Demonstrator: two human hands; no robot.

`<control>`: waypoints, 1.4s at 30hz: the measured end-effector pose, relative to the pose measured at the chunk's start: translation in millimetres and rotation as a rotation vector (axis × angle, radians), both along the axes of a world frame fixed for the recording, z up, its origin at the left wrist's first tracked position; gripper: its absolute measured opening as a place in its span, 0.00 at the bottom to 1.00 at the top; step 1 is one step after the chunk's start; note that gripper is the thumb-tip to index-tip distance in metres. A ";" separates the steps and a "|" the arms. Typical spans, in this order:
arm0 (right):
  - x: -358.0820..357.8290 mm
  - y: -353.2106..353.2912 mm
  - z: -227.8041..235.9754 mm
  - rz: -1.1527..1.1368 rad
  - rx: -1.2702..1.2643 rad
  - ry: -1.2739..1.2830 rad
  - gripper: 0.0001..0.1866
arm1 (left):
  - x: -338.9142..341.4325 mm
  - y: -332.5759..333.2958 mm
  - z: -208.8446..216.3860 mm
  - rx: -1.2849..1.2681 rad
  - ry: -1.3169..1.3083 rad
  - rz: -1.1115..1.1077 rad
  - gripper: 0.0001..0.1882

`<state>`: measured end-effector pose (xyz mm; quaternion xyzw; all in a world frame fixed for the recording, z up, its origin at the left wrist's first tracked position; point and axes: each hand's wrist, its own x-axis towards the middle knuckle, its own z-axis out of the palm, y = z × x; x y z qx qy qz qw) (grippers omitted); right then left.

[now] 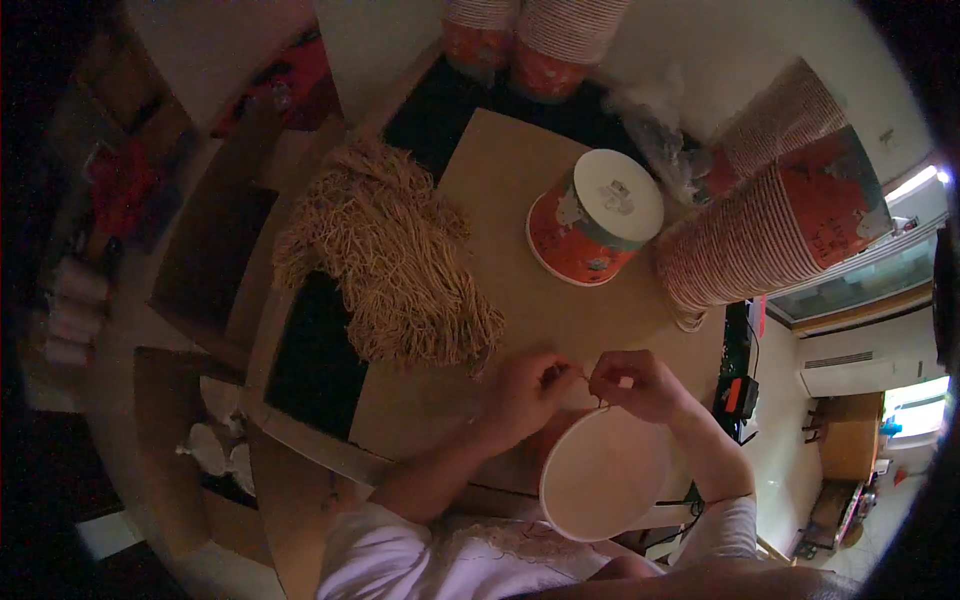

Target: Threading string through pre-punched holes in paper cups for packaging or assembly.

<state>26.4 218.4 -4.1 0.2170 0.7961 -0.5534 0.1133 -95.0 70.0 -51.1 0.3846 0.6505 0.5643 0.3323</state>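
Observation:
A paper bucket (605, 478) with a white inside leans toward me at the near edge of the table, its mouth facing me. At its far rim, a thin brown cord (602, 402) runs up to my fingers. My left hand (530, 392) is closed in a pinch on the cord, just left of the rim. Opposite it, my right hand (642, 382) pinches the same cord, fingertips close to the left ones. The cord's ends are too small to make out. A big heap of tan cords (400, 265) lies left of my hands.
An orange bucket (572, 232) stands upside down on the cardboard sheet (500, 160). Long nested bucket stacks (765, 235) lie at the right, with more stacks (565, 45) at the back. Clear plastic wrap (660, 125) sits between them. Open cardboard boxes (215, 230) stand to the left.

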 end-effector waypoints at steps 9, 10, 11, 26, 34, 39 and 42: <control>5.7 15.1 -22.2 -0.067 -0.037 0.210 0.03 | 17.2 27.1 -40.2 0.143 -0.301 0.075 0.03; 7.2 15.2 -29.2 -0.174 -0.032 0.282 0.04 | 18.0 28.6 -42.1 0.144 -0.300 0.074 0.03; 7.7 15.1 -32.8 -0.173 -0.032 0.282 0.04 | 19.3 29.2 -44.2 0.168 -0.360 0.061 0.03; 11.8 16.1 -46.8 -0.116 0.307 0.579 0.08 | 6.7 22.4 -52.7 0.090 -0.419 -0.172 0.08; 14.5 11.4 -40.3 0.013 0.269 0.670 0.09 | 13.1 33.3 -64.0 0.010 -0.226 -0.066 0.06; 15.8 14.4 -31.8 0.129 0.152 0.703 0.08 | 18.1 43.3 -88.3 0.089 -0.140 0.100 0.04; 18.1 15.3 -22.7 0.182 0.161 0.669 0.08 | 17.0 45.6 -94.0 0.026 -0.102 0.116 0.04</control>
